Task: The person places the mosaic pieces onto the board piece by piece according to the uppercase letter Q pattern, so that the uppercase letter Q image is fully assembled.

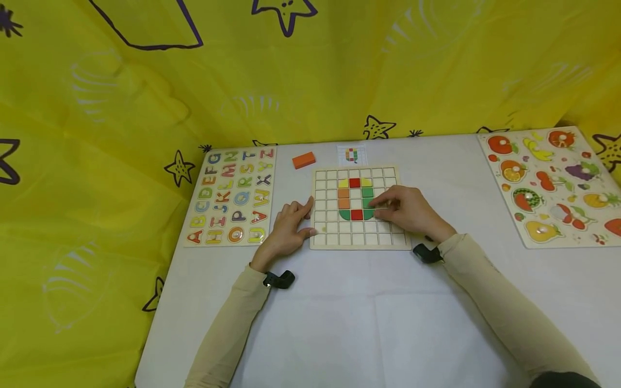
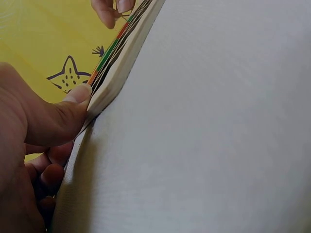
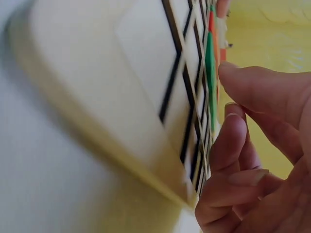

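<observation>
A wooden grid board [image 1: 323, 241] lies on the table, with a ring of coloured tiles set in its middle. Red squares stand at the ring's top and bottom, orange tiles [image 1: 343, 198] on its left and green tiles [image 1: 367, 192] on its right. Yellow pieces form the upper corners. My left hand [image 1: 287, 229] rests at the board's left edge, thumb and index finger spread against the rim. My right hand [image 1: 405, 209] reaches over the board from the right. Its fingertips touch the lower green tiles; no loose tile shows between them.
A small pattern card [image 1: 351, 155] lies behind the board, with an orange block [image 1: 303, 160] to its left. An alphabet puzzle board [image 1: 228, 199] is at left, a fruit puzzle board [image 1: 553, 188] at right. A yellow patterned cloth [image 1: 310, 81] hangs behind the table.
</observation>
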A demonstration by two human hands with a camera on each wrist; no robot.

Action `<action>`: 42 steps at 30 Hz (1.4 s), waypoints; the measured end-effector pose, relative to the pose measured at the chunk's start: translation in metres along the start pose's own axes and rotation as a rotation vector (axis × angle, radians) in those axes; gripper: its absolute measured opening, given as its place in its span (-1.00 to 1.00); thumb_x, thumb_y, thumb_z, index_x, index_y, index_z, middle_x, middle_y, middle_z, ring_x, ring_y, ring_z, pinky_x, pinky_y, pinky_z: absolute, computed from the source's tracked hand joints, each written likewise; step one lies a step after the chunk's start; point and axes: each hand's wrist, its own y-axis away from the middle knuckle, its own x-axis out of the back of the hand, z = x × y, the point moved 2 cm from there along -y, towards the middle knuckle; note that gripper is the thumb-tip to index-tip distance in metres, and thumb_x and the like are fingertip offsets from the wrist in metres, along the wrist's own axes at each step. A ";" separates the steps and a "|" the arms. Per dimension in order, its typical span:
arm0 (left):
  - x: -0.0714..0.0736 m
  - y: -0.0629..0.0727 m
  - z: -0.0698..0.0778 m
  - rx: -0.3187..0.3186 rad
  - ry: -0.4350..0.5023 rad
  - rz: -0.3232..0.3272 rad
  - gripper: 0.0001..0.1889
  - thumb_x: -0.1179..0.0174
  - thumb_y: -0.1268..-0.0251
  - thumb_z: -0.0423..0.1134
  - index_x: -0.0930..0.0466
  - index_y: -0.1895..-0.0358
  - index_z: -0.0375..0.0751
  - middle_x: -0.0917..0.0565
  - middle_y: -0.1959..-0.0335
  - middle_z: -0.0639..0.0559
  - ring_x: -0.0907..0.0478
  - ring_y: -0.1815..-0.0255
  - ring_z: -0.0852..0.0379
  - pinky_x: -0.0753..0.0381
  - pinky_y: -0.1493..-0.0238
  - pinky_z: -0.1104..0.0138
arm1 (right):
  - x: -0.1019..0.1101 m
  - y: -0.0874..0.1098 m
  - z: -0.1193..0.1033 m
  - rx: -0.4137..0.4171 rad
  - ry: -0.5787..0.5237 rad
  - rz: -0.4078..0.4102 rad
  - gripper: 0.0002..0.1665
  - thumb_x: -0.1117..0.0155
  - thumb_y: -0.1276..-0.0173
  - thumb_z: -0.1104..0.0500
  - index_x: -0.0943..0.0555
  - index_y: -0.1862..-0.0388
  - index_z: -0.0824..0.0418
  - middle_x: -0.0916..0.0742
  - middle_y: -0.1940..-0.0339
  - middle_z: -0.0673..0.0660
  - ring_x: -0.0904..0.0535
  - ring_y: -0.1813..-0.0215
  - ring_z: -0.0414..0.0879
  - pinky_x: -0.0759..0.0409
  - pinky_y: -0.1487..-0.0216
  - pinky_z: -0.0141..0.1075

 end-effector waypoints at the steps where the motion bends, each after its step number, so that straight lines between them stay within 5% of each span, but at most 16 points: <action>1: 0.000 0.000 0.000 0.002 0.001 -0.002 -0.14 -0.38 -0.41 -0.23 -0.14 -0.69 -0.21 -0.50 0.01 -0.08 -0.25 0.01 -0.02 -0.11 -0.06 0.19 | 0.003 0.002 0.001 -0.014 -0.001 0.006 -0.75 -0.53 -0.37 0.22 -0.85 -0.02 0.16 -0.77 0.13 0.14 -0.53 0.24 -0.03 -0.47 0.21 -0.28; 10: 0.000 0.000 0.001 0.003 0.000 -0.009 -0.14 -0.37 -0.42 -0.22 -0.13 -0.69 -0.21 -0.49 0.01 -0.08 -0.23 0.03 -0.01 -0.11 -0.06 0.19 | 0.034 0.029 0.018 -0.077 0.069 0.041 -0.74 -0.54 -0.39 0.10 -0.85 0.00 0.15 -0.81 0.16 0.11 -0.56 0.22 -0.04 -0.50 0.24 -0.31; 20: -0.001 0.000 0.001 -0.005 0.001 -0.009 -0.15 -0.36 -0.44 -0.22 -0.13 -0.69 -0.22 -0.50 0.01 -0.08 -0.24 0.02 0.00 -0.12 -0.07 0.18 | 0.055 0.068 0.042 -0.134 0.131 -0.035 -0.64 -0.58 -0.35 0.02 -0.81 -0.03 0.18 -0.79 0.23 0.02 -0.55 0.26 -0.12 -0.51 0.25 -0.35; 35: -0.001 -0.001 0.001 0.002 0.007 -0.007 -0.14 -0.37 -0.43 -0.23 -0.13 -0.69 -0.20 -0.49 0.01 -0.08 -0.23 0.01 -0.01 -0.11 -0.08 0.18 | 0.048 0.090 0.047 -0.137 0.102 -0.032 -0.63 -0.72 -0.15 0.01 -0.80 0.13 0.10 -0.75 0.26 0.00 -0.49 0.32 -0.19 -0.46 0.28 -0.36; 42: -0.001 0.001 0.002 0.004 0.018 0.004 -0.15 -0.37 -0.42 -0.24 -0.15 -0.69 -0.22 -0.49 0.03 -0.06 -0.24 0.01 0.00 -0.11 -0.07 0.18 | 0.044 0.093 0.046 -0.125 0.115 0.000 -0.73 -0.68 -0.22 0.09 -0.80 0.16 0.11 -0.74 0.28 -0.01 -0.47 0.31 -0.20 -0.44 0.27 -0.37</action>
